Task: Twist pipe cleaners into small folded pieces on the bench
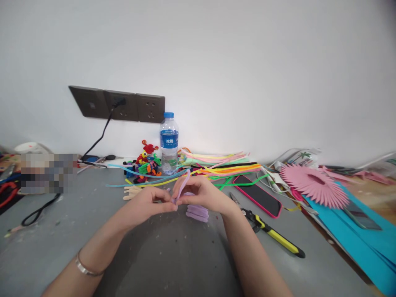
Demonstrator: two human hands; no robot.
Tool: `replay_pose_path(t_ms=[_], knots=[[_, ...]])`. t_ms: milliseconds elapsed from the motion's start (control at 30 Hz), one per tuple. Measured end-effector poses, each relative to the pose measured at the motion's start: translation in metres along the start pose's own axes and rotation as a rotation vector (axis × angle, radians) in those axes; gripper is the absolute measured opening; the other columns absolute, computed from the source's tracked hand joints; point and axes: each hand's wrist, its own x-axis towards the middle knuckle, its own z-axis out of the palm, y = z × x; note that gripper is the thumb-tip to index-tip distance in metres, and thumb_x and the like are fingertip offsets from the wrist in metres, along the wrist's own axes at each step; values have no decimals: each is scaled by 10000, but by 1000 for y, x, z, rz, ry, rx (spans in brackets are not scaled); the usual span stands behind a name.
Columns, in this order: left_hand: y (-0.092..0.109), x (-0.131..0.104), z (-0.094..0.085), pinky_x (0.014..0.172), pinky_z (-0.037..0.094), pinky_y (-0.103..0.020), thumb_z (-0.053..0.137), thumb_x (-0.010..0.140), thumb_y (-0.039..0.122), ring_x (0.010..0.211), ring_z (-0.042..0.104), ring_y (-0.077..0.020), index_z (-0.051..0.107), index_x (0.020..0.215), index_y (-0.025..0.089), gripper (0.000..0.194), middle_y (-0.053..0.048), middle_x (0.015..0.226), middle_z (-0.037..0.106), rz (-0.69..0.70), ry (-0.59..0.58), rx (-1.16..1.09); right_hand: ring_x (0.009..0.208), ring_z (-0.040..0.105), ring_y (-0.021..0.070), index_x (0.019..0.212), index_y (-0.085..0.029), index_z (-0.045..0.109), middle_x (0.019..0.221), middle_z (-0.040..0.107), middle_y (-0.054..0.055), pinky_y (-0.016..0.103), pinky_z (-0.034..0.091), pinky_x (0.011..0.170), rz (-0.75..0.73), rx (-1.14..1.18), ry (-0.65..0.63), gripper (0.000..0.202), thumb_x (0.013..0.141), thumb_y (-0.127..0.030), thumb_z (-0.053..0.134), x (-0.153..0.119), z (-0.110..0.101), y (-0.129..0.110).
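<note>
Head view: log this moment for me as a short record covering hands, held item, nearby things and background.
Left hand: fingertips at the lilac strand
Right hand: pinching the same strand, fingertips close to the left's
Beside hands: folded lilac bundle on the grey table
Right of hands: pliers with yellow-and-black handles; phone in pink case
Behind hands: colourful fuzzy strands; upright water bottle, blue cap on
Far right: pink pleated ring, blue sheets
</note>
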Motion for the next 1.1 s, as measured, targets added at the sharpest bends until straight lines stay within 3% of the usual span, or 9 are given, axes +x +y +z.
replay_pose_path(t_ms=[133, 233, 400, 667, 900, 1100], knots=[[2, 0, 3, 594, 298, -236, 692, 751, 431, 615, 425, -124, 676, 674, 149, 294, 28, 615, 514, -23, -103, 66, 794, 636, 154, 871, -157, 702, 867, 695, 43, 290, 522, 767, 118, 52, -88, 213, 747, -318, 764, -2, -1, 0], [2, 0, 5, 582, 295, -238, 682, 752, 435, 602, 430, -125, 685, 685, 143, 299, 28, 612, 524, -43, -92, 85, 774, 630, 150, 849, -159, 705, 853, 697, 36, 281, 521, 754, 178, 34, -89, 215, 745, -339, 760, -2, -3, 2], [1, 4, 7, 599, 355, -250, 654, 763, 410, 640, 523, -165, 699, 658, 159, 276, -9, 650, 627, 4, 105, 132, 731, 592, 138, 826, -155, 686, 779, 664, 14, 250, 476, 685, 193, -49, 3, 194, 779, -341, 718, 0, -5, 9], [-7, 8, 12, 615, 376, -252, 643, 791, 267, 626, 537, -151, 720, 702, 205, 133, -17, 739, 645, 268, 509, 386, 658, 557, 116, 771, -135, 655, 714, 631, -2, 238, 427, 632, 173, 27, 275, 195, 746, -316, 726, 11, 4, 19], [-11, 5, 18, 762, 421, -272, 518, 862, 205, 796, 595, -181, 598, 696, 207, 185, -29, 798, 588, 386, 624, 628, 651, 595, 129, 750, -146, 653, 684, 653, 3, 244, 455, 609, 179, 115, 399, 216, 679, -315, 766, 17, 11, 27], [-8, 7, 16, 727, 416, -262, 521, 866, 213, 784, 572, -168, 573, 693, 200, 181, -24, 796, 571, 410, 648, 595, 667, 577, 118, 740, -138, 655, 700, 641, 4, 242, 449, 635, 144, 115, 390, 194, 695, -296, 757, 16, 10, 23]])
